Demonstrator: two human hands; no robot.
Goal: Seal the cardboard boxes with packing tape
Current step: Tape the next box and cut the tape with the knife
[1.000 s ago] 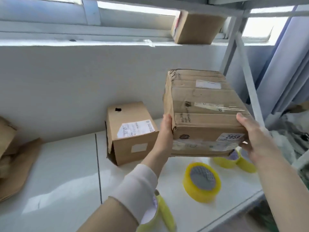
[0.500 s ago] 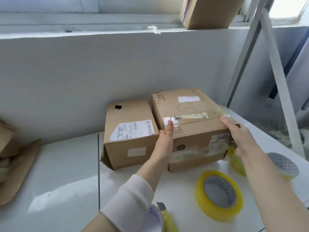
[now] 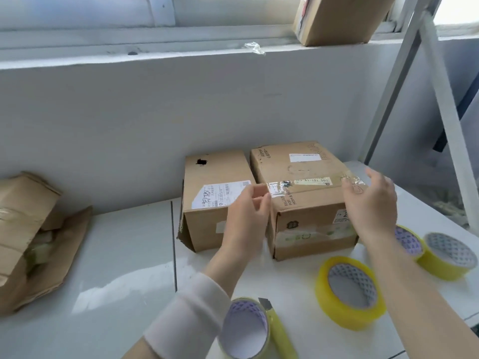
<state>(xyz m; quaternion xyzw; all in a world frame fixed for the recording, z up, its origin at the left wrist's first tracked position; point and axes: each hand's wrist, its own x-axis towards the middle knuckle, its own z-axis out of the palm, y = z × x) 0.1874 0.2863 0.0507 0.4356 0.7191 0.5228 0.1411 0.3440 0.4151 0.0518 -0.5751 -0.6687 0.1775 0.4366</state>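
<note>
White table (image 3: 116, 255), set against a pale wall.

Scrap cardboard (image 3: 31, 229): crumpled heap, well out past the left hand.

Large box (image 3: 308, 211): on the table between the two hands, flaps down. A strip of clear tape (image 3: 280, 187) crosses its top seam.

Small box (image 3: 204, 229): just beyond the left hand, side by side with the large box, label on top.

Ledge box (image 3: 337, 19): high above both hands, tilted on the sill.

Left hand (image 3: 248, 216): fingers loose, at the large box's near left corner. Cannot tell if it touches.

Right hand (image 3: 370, 203): fingers spread, at the right corner, gripping nothing.

Yellow roll (image 3: 350, 291): flat between the forearms.

Two rolls (image 3: 448, 255): just outside the right wrist, touching each other.

Pale roll (image 3: 243, 330): under the left forearm, with the cutter (image 3: 280, 330) beside it.
</note>
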